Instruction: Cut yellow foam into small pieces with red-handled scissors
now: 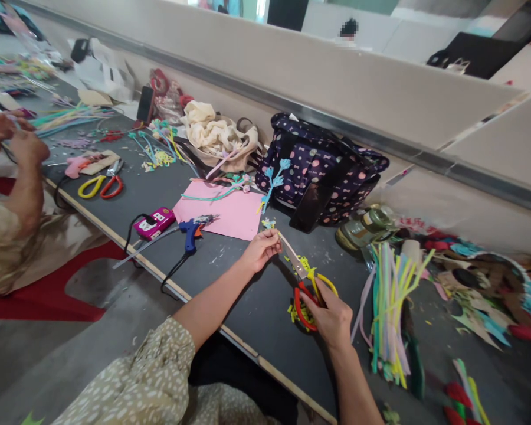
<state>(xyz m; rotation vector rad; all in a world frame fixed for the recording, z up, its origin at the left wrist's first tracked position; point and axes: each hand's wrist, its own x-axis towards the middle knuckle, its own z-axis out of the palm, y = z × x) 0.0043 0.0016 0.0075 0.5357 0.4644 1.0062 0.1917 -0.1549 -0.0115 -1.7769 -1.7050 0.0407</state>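
Note:
My right hand (331,316) grips a pair of scissors (298,267) with one red and one yellow handle. The blades point up and left, toward my left hand (263,249). The fingertips of that hand are pinched together near the scissor tips; what sits between them is too small to make out. Below the scissors, small yellow cut pieces (295,311) lie scattered on the dark table (234,283). Just beyond my left hand rests a blue fuzzy-stemmed flower (273,184), near the edge of a pink sheet (230,208).
A blue glue gun (190,233) and a magenta power strip (154,223) lie to the left, with cords over the edge. Behind stands a dark patterned bag (323,168). At right are glass jars (366,227) and fuzzy stems (392,313). A co-worker's hands (24,141) are far left.

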